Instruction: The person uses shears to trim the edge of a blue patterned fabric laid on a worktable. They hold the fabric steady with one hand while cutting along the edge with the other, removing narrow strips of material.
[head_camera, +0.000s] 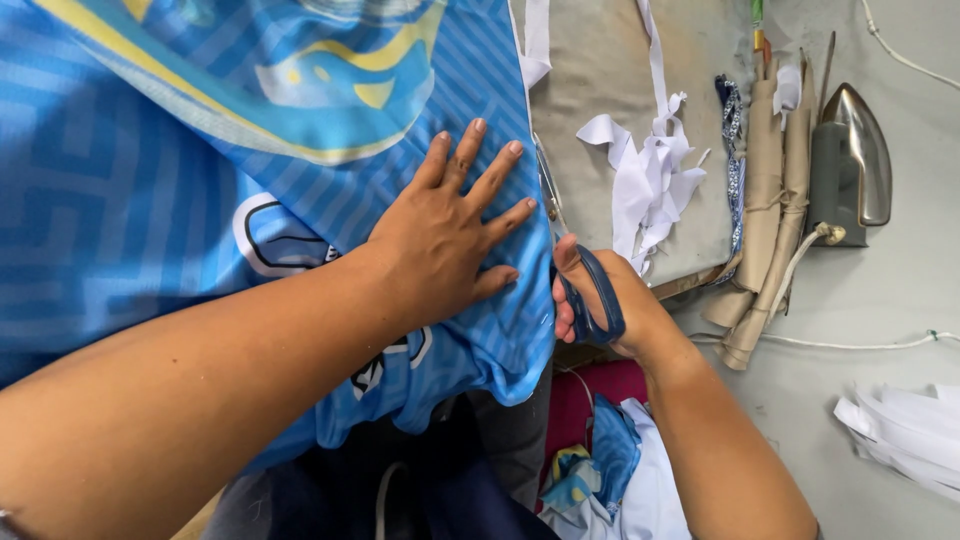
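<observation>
Both hands are working: my left hand (445, 235) is pressing flat, fingers spread, on the blue patterned fabric (150, 200) while my right hand (600, 300) is gripping dark-handled scissors (592, 295) at its edge

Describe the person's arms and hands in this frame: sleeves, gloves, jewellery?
Both forearms are bare, with no sleeves in view. The left hand and right hand wear no gloves, and no rings show. Fingernails are short and unpainted. A dark edge at the left wrist may be a band; too cropped to tell.

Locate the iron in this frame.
In the head view the iron rests at the upper right on the grey table, just right of the rolled brown paper bundle and well right of the right hand holding the scissors.
</observation>
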